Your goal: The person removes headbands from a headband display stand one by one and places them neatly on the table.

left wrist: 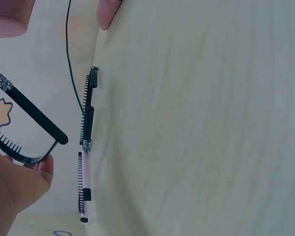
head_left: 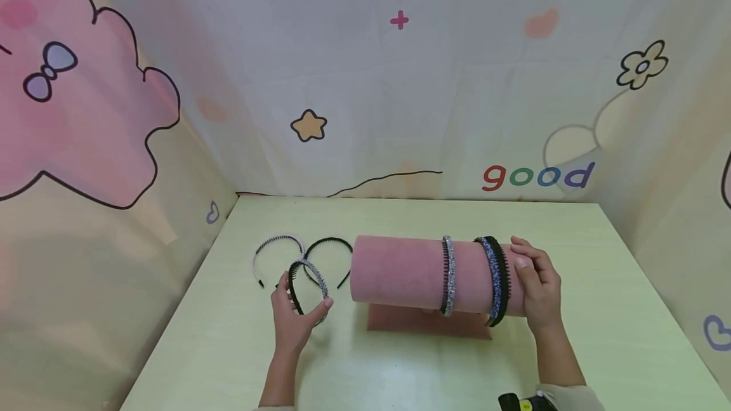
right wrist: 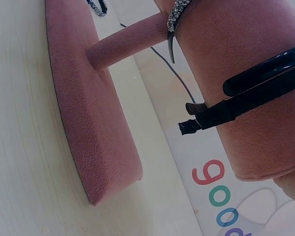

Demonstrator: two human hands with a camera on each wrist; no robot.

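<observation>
A glittery silver headband (head_left: 317, 274) with black comb teeth is held by its two sides between the thumb and fingers of my left hand (head_left: 292, 325). To its right is a pink velvet headband stand (head_left: 396, 271), a horizontal cylinder on a post and flat base (right wrist: 83, 98). My right hand (head_left: 541, 287) grips the cylinder's right end. Around the cylinder sit a silver glitter headband (head_left: 449, 274), a blue glitter headband (head_left: 492, 271) and a black headband (head_left: 503, 278). In the right wrist view, the headbands' lower ends stick out under the cylinder.
Behind the left hand, a pale headband (head_left: 278, 238) and a black headband (head_left: 329, 240) lie on the light table (head_left: 188, 360). The cylinder's left end overlaps the black one in the head view. A printed curtain (head_left: 365, 68) hangs behind and at both sides.
</observation>
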